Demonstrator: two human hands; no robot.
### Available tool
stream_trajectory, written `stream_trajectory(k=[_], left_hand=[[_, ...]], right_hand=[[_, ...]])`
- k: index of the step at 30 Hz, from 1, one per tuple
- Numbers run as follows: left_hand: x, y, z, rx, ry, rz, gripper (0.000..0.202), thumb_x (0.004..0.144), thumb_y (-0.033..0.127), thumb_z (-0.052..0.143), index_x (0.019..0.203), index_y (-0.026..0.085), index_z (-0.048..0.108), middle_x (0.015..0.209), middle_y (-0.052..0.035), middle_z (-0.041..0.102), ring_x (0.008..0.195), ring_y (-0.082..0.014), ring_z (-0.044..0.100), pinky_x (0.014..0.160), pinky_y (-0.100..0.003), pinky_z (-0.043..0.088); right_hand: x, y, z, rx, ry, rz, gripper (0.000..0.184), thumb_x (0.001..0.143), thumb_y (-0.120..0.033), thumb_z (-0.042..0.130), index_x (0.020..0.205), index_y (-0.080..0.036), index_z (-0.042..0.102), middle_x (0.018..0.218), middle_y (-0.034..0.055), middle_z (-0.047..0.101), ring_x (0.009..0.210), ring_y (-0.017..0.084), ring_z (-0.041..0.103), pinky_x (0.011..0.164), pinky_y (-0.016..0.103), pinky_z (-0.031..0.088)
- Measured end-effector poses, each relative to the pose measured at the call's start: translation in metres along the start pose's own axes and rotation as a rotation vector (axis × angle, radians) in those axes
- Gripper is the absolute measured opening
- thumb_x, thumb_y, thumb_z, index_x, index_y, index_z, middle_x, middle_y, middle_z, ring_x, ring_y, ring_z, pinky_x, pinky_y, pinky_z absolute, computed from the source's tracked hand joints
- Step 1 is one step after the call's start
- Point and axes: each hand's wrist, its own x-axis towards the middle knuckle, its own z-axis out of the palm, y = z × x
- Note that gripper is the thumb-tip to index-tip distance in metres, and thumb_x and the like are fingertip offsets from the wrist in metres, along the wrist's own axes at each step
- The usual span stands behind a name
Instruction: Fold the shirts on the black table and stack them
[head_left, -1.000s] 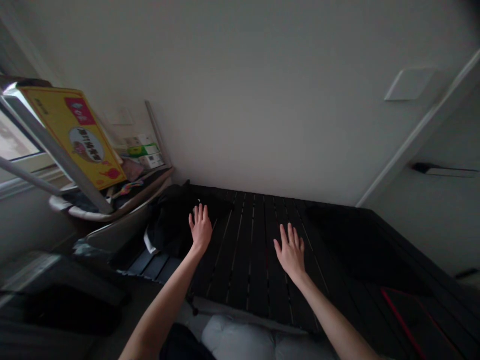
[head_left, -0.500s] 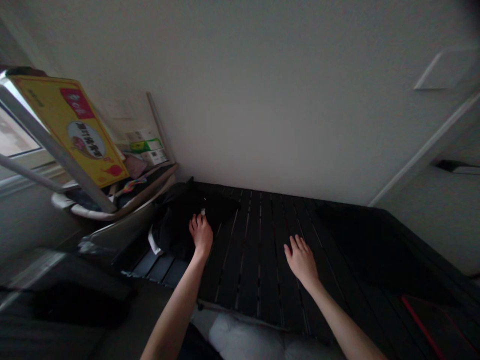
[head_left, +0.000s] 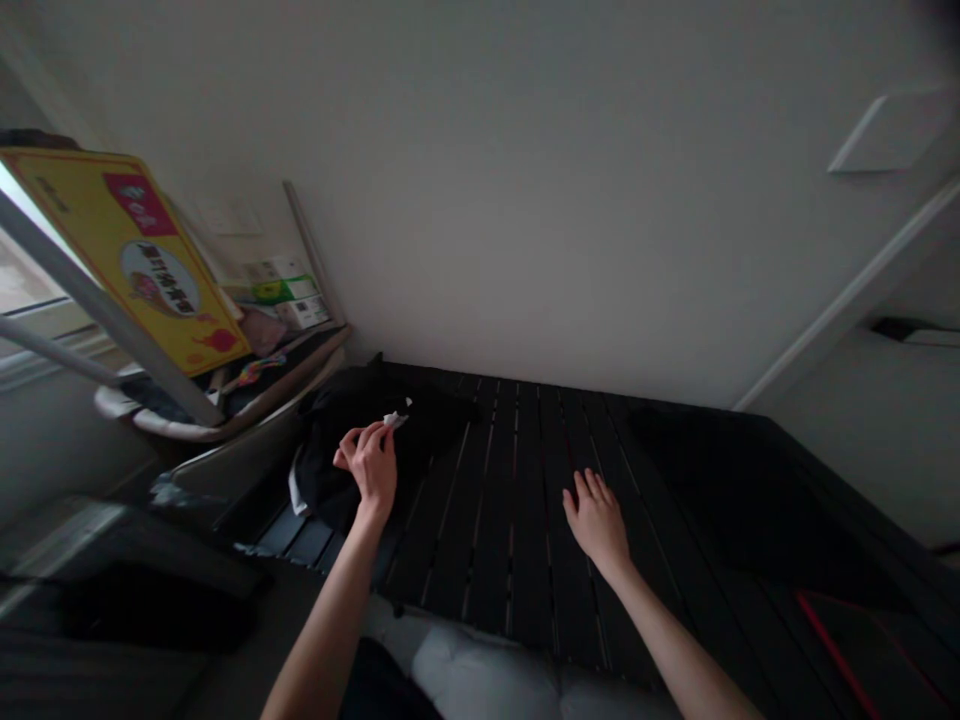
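My left hand [head_left: 369, 465] is raised over a heap of black cloth [head_left: 337, 410], thumb and fingers pinched on a small white scrap [head_left: 394, 420]. Whether the scrap is paper or a label fixed to the cloth, I cannot tell. Just beyond it a tiny white spot shows on the black cloth. A white edge [head_left: 297, 482] sticks out at the cloth's left side. On the dark slatted table [head_left: 495, 520], my right hand [head_left: 598, 510] lies palm down with its fingers stretched out, holding nothing.
At the left, a yellow box [head_left: 150, 260] leans in a rimmed cart [head_left: 217, 425] beside small cartons [head_left: 296, 300]. Dark cloth [head_left: 750, 490] covers the table's right part, near a red-edged flat item [head_left: 832, 640]. A grey cushion [head_left: 487, 675] lies at the near edge.
My left hand has lifted off the black cloth and moved left, with the white scrap now showing in its pinch. My right hand stays nearly in place.
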Motion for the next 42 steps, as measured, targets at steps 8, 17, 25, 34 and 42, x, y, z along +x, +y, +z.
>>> stream_trajectory(k=[8,17,25,34,42], left_hand=[[0.026,0.008,-0.014,0.120,-0.145,0.087,0.024,0.091,0.027,0.048,0.110,0.022,0.063,0.106,-0.0080,0.069,0.116,-0.0296,0.041,0.097,-0.051,0.019],[0.060,0.048,-0.053,-0.167,0.190,0.304,0.018,0.094,0.029,0.050,0.099,0.022,0.066,0.117,-0.0068,0.065,0.127,-0.0274,0.039,0.107,-0.050,0.016],[0.069,0.093,-0.069,-0.598,0.634,0.466,0.017,0.095,0.032,0.045,0.098,0.018,0.054,0.095,-0.0056,0.065,0.096,-0.0187,0.061,0.092,-0.042,0.043],[0.045,0.175,-0.087,-1.036,0.516,0.469,0.014,0.093,0.029,0.050,0.105,0.021,0.051,0.098,-0.0018,0.060,0.091,-0.0139,0.064,0.077,-0.031,0.054],[0.009,0.212,-0.076,-1.389,0.155,0.407,0.012,0.093,0.021,0.053,0.104,0.023,0.054,0.097,-0.0006,0.063,0.085,-0.0110,0.066,0.074,-0.026,0.055]], right_hand=[[-0.001,-0.002,-0.005,0.038,-0.011,0.017,0.058,0.095,-0.038,0.029,0.139,-0.005,0.047,0.149,0.0187,0.037,0.139,0.029,0.031,0.111,0.043,0.026],[0.001,-0.003,-0.001,0.052,0.008,0.039,0.056,0.094,-0.036,0.032,0.138,-0.004,0.047,0.146,0.0205,0.040,0.137,0.031,0.033,0.110,0.044,0.025],[-0.001,-0.005,-0.015,0.187,0.197,-0.059,0.045,0.091,-0.024,0.035,0.129,-0.009,0.054,0.140,0.0172,0.048,0.137,0.028,0.032,0.109,0.047,0.026],[-0.020,-0.099,-0.108,0.722,0.217,-0.503,0.084,0.075,-0.054,0.068,0.145,-0.025,0.031,0.147,0.0117,0.038,0.133,0.030,0.035,0.106,0.049,0.034],[-0.028,-0.083,-0.157,1.084,0.514,-0.289,0.019,0.093,-0.025,0.045,0.083,-0.022,0.062,0.108,0.0082,0.060,0.106,0.022,0.056,0.092,0.042,0.045]])
